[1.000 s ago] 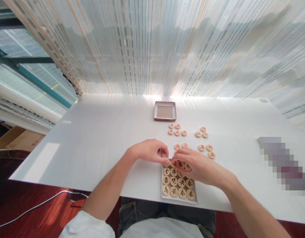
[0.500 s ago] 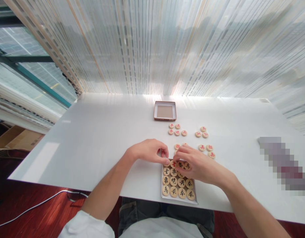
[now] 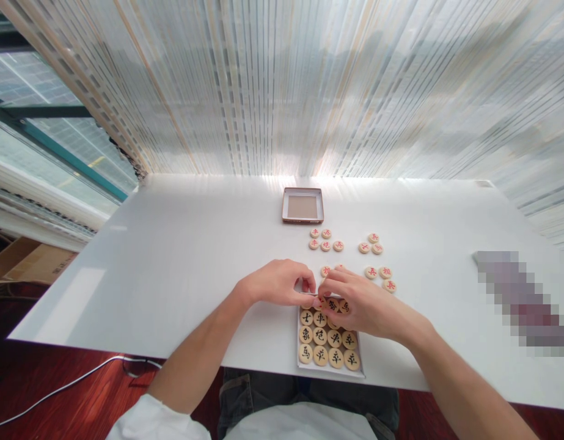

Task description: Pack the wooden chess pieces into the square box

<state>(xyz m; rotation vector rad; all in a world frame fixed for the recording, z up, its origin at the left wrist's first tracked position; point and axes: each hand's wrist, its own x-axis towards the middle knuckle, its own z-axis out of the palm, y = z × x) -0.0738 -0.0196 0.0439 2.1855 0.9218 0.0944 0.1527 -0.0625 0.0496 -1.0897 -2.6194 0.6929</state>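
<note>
A shallow box (image 3: 362, 360) at the table's near edge holds rows of round wooden xiangqi pieces, mostly black-marked. At its far left corner, my left hand (image 3: 279, 284) bends its fingers by the far wall, and its thumb presses on a red-marked xiangqi piece (image 3: 321, 302). My right hand (image 3: 362, 302) comes in from the right with its fingertips closed on that same piece, covering much of it. The right hand also hides part of the box's upper right. Just beyond the hands, a red-marked piece (image 3: 326, 271) lies partly covered by the right hand.
Red-marked pieces lie in loose groups on the white table (image 3: 172, 256), one group (image 3: 326, 245) behind the hands and others (image 3: 377, 247) to the right. A box lid (image 3: 302, 206) lies inside-up farther back. A blurred object (image 3: 520, 299) is at right; a curtain (image 3: 282, 91) hangs behind.
My left thumb has slid right, from the corner piece onto the red-marked piece beside it. My right fingers stay closed there. The whole view has shifted slightly.
</note>
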